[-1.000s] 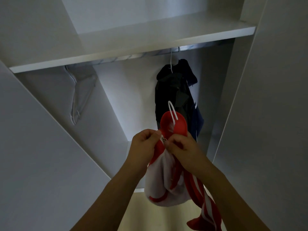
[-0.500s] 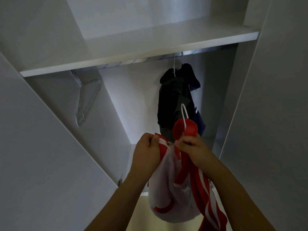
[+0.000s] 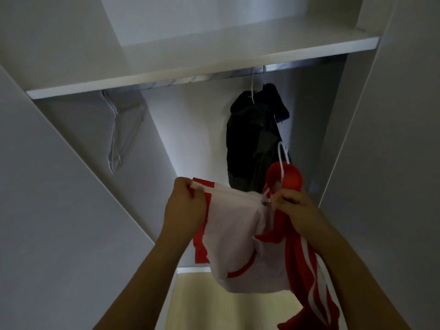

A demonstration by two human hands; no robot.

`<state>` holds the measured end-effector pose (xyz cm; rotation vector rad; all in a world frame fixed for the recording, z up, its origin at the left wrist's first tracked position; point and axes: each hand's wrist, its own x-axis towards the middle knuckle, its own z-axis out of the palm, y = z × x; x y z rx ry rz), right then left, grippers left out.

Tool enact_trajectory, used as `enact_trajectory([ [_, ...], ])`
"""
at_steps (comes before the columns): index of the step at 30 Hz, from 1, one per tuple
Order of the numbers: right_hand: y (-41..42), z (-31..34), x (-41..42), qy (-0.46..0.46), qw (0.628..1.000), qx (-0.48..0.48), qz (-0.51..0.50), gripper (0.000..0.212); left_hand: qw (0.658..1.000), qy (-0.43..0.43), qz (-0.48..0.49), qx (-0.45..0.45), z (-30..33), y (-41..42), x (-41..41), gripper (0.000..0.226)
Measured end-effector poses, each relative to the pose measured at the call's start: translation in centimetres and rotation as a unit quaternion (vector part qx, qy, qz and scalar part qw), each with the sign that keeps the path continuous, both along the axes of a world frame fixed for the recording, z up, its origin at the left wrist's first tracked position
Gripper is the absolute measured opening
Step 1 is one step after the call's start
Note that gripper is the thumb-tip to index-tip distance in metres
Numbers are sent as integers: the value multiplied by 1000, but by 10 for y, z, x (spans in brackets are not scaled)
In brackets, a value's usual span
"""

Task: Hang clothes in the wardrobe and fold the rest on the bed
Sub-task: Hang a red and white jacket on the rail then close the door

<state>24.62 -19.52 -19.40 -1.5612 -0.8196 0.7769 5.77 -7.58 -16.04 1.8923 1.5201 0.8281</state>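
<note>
I hold a red and white jacket [image 3: 240, 236] up in front of the open wardrobe. My left hand [image 3: 185, 206] grips its red-striped shoulder edge at the left. My right hand [image 3: 292, 206] pinches the garment at the zipper just below the red collar [image 3: 285, 178], from which a white hanger hook [image 3: 282, 154] sticks up. A striped sleeve hangs down at the lower right. The hanging rail [image 3: 214, 77] runs under the shelf, well above the hook.
A dark jacket [image 3: 252, 139] hangs on a white hanger right of centre on the rail. Clear empty hangers [image 3: 121, 134] hang at the left. A white shelf [image 3: 202, 70] spans the top; wardrobe doors [image 3: 59, 210] flank both sides.
My hands have moved apart, the left one pulling the jacket's shoulder out to the left. The collar and hook have shifted right, in front of the dark jacket.
</note>
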Motion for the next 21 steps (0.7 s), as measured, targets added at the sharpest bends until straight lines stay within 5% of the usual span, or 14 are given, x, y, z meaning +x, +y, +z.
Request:
enact_trajectory([
  [5, -2, 13, -12, -17, 1000, 1, 24, 22, 961, 171, -174, 127, -18, -32, 11, 59],
  [11, -7, 14, -12, -37, 998, -11, 44, 16, 905, 259, -320, 104, -14, -43, 26, 33],
  [15, -14, 6, 8, -55, 997, -11, -50, 12, 909, 251, -316, 105, -11, -42, 19, 41],
  [21, -27, 0, 28, -6, 997, -17, -70, 16, 910, 356, -204, 63, -12, -10, -16, 18],
])
